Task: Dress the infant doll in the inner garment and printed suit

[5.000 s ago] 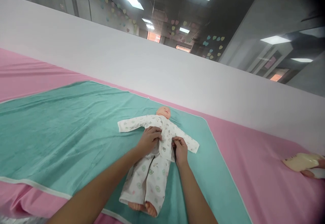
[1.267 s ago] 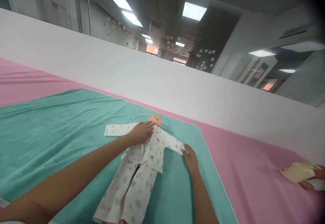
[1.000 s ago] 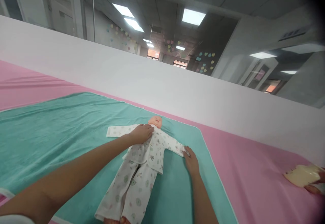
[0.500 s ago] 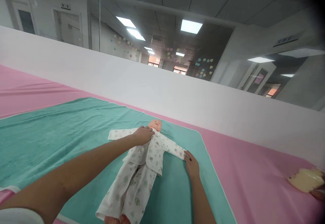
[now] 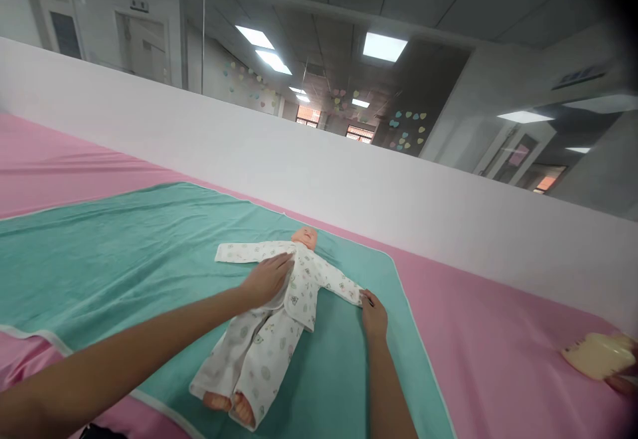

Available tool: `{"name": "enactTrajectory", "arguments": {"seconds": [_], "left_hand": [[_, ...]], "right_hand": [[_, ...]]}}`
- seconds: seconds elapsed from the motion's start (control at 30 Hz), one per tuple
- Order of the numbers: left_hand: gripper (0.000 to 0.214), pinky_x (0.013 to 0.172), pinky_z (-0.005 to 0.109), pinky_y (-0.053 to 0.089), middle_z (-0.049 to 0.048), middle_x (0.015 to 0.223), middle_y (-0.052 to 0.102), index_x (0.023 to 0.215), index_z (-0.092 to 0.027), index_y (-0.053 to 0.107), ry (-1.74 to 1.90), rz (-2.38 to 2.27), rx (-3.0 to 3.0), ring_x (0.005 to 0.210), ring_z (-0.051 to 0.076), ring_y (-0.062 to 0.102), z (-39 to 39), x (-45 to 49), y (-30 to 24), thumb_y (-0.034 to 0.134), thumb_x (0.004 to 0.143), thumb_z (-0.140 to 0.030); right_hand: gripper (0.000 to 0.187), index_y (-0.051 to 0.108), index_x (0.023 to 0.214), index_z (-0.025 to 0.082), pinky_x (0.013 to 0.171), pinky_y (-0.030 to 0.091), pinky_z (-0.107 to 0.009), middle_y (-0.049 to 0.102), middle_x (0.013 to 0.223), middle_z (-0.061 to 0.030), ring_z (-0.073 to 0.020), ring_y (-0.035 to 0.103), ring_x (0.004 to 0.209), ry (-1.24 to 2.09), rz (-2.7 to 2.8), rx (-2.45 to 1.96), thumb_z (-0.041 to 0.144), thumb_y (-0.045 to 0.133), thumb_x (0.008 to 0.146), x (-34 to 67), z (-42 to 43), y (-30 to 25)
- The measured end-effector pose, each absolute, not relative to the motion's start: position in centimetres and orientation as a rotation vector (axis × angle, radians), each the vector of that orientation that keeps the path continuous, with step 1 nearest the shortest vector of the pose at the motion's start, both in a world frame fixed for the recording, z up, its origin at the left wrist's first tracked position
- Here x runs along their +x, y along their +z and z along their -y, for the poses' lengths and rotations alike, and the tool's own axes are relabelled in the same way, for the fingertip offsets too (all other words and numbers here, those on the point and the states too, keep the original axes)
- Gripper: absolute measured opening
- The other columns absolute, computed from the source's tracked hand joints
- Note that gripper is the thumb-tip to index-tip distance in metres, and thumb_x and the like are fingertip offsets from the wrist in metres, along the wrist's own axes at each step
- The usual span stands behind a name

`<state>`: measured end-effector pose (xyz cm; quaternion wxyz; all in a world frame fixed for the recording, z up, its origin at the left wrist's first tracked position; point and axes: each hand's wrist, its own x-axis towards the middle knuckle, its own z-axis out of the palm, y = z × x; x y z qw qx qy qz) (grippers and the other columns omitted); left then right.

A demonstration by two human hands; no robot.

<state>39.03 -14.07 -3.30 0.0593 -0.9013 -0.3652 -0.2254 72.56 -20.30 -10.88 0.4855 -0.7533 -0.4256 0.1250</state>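
Note:
A baby doll [image 5: 305,236] lies on its back on a teal blanket [image 5: 149,253]. It wears a white printed jacket [image 5: 303,286] and matching trousers [image 5: 272,359], with its bare feet showing at the cuffs. My left hand [image 5: 269,281] rests flat on the jacket front, its fingers stretched toward the doll's neck. At the end of the sleeve on the right, my right hand [image 5: 373,314] pinches the cuff [image 5: 357,294]. The other sleeve [image 5: 236,252] is spread out to the left, untouched. No doll's hand shows at either cuff.
Pink cloth [image 5: 478,333] surrounds the blanket. A low white wall [image 5: 349,186] with glass or a mirror above it runs behind the doll. At the far right edge is a pale yellow doll-like object [image 5: 598,355], partly cut off.
My left hand has slid down from near the collar to the lower chest and flattened. My right hand stays at the cuff. The view has shifted slightly, showing more of the doll's feet.

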Motion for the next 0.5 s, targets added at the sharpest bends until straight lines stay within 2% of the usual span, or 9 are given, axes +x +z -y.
{"name": "enactTrajectory", "arguments": {"seconds": [0.1, 0.27, 0.4, 0.5], "left_hand": [[0.044, 0.109, 0.038, 0.028, 0.0009, 0.144, 0.037, 0.137, -0.027, 0.037, -0.821, 1.153, -2.858, 0.133, 0.018, 0.031, 17.7, 36.8, -4.4, 0.024, 0.095, -0.023], [0.052, 0.111, 0.043, 0.023, -0.0024, 0.144, 0.036, 0.139, -0.036, 0.032, -0.718, 1.015, -2.938, 0.135, 0.020, 0.027, 21.3, 35.8, -4.2, 0.033, 0.091, -0.016], [0.055, 0.110, 0.048, 0.021, 0.0019, 0.146, 0.033, 0.137, -0.031, 0.038, -0.669, 1.030, -2.810, 0.136, 0.025, 0.023, 22.2, 36.6, -4.2, 0.043, 0.085, -0.015], [0.052, 0.111, 0.048, 0.020, 0.0013, 0.145, 0.035, 0.136, -0.027, 0.040, -0.697, 1.046, -2.809, 0.136, 0.024, 0.023, 23.4, 36.6, -4.6, 0.042, 0.086, -0.013]], "right_hand": [[0.044, 0.068, 0.100, 0.023, 0.089, 0.044, -0.039, 0.060, 0.120, -0.0045, -0.0290, 0.055, 0.108, 0.300, 1.019, -1.860, 0.046, 0.044, 0.072, 72.4, 20.4, -10.9], [0.043, 0.067, 0.101, 0.024, 0.086, 0.044, -0.036, 0.062, 0.118, -0.0025, -0.0275, 0.057, 0.105, 0.298, 1.009, -1.882, 0.044, 0.042, 0.072, 72.2, 20.7, -10.8], [0.043, 0.067, 0.101, 0.023, 0.087, 0.044, -0.037, 0.063, 0.116, -0.0028, -0.0272, 0.057, 0.105, 0.298, 1.016, -1.884, 0.043, 0.042, 0.072, 71.8, 21.2, -10.6], [0.041, 0.068, 0.098, 0.024, 0.087, 0.044, -0.038, 0.062, 0.117, -0.0020, -0.0278, 0.056, 0.106, 0.299, 1.032, -1.884, 0.043, 0.044, 0.072, 71.4, 21.5, -10.6]]}}
